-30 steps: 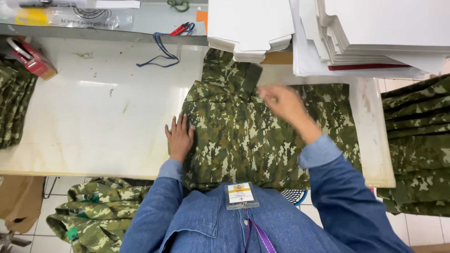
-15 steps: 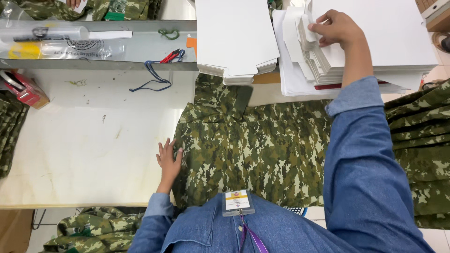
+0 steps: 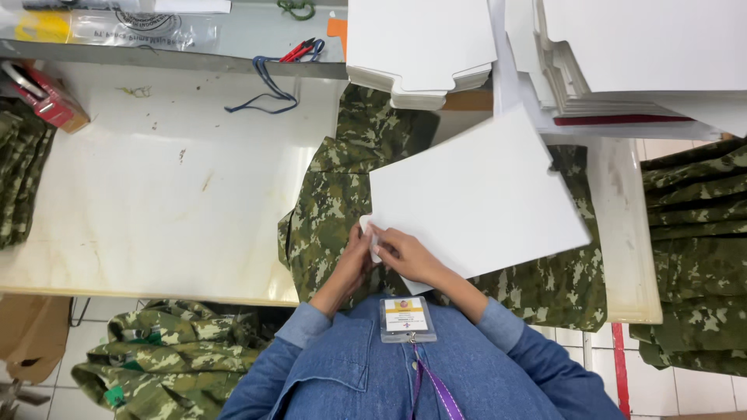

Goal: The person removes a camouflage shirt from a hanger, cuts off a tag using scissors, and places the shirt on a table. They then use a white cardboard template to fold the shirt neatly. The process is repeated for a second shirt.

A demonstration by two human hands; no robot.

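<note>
Flat white rectangular cardboard sheet (image 3: pixel 478 198) lay over camouflage garment (image 3: pixel 334 194) on desk (image 3: pixel 156 202). Left hand (image 3: pixel 356 253) and right hand (image 3: pixel 405 253) pinched sheet's near corner; long axis ran away rightward from grip.

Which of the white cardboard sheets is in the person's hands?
The single white sheet lying tilted over the camouflage garment, gripped at its near corner by both hands, left hand and right hand. The others sit stacked on the shelf.
</note>
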